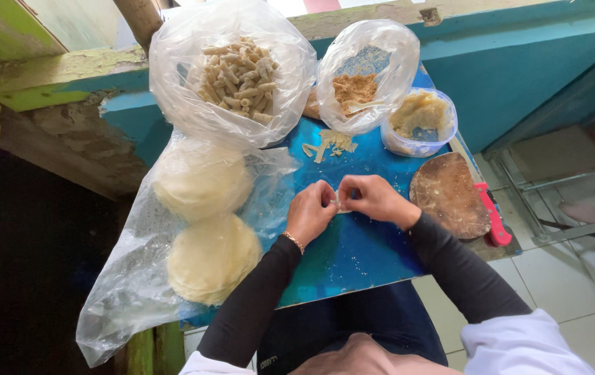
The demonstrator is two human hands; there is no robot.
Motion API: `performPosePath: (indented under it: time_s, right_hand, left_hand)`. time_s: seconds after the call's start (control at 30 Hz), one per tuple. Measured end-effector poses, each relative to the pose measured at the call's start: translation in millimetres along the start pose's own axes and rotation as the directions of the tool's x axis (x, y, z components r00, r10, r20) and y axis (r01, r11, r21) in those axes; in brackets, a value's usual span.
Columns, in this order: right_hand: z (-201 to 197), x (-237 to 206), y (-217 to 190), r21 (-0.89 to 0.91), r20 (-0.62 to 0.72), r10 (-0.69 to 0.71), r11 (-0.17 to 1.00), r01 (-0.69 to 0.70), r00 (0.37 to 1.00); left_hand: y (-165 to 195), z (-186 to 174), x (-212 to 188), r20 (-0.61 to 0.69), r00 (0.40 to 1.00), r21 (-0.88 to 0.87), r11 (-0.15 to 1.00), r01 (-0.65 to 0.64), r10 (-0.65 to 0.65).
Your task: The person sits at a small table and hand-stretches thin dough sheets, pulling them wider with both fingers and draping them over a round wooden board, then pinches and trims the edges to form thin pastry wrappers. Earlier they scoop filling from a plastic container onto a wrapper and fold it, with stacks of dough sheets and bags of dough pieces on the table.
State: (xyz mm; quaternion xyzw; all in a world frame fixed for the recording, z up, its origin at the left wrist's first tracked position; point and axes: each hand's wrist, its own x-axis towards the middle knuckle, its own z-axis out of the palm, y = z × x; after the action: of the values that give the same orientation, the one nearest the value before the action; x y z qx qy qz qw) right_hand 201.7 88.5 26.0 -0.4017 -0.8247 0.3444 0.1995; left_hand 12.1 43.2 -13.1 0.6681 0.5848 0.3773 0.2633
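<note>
**Two hands pinch a small pale wrapper over a blue table**

The left hand [311, 212] and the right hand [374, 200] meet at the middle of the blue painted tabletop [353, 257]; between their fingertips sits a small pale piece of thin dough wrapper [340, 202], held just above the surface; the fingers of both hands are curled in and pinched onto it, thumbs against forefingers; a thin beaded bracelet [293, 242] circles the left wrist, and both forearms wear dark sleeves.

To the left of the hands lie two stacks of round cream-coloured wrapper sheets [204, 222] on a large crumpled clear plastic bag [127, 298] that hangs over the table's near edge; beyond them stands an open clear plastic bag of finished pale rolled sticks [236, 76]; just beside it, a smaller clear plastic bag of brown crumbs [356, 87] with a pale spoon-like piece inside; to the right of that, a round clear plastic tub of yellowish mash filling [422, 118]; a few pale wrapper scraps [328, 144] lie on the blue surface in front of the bags, well apart from the hands.

At the table's right edge rests a worn round wooden board [448, 196]; a red plastic handle [491, 215] lies touching its far side, the rest of the tool hidden from view.
</note>
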Motion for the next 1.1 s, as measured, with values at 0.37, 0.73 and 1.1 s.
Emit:
performPosePath:
  time_s: [0.37,0.73,1.1]
  right_hand:
    - [27,-38,-6,-0.327,-0.269,-0.377,0.901,0.284,0.886]
    - [21,-31,-19,-0.327,-0.308,-0.228,0.937,0.122,0.924]
    - [18,-25,-19,-0.535,-0.299,-0.420,0.817,0.213,0.857]
  left_hand:
    - [-4,-7,-9,-0.018,0.980,-0.021,0.980,-0.199,0.199]
    - [-7,5,-9,-0.037,0.956,0.215,0.937,-0.276,0.290]
    - [0,-11,-8,-0.008,0.935,0.083,0.932,-0.353,0.355]
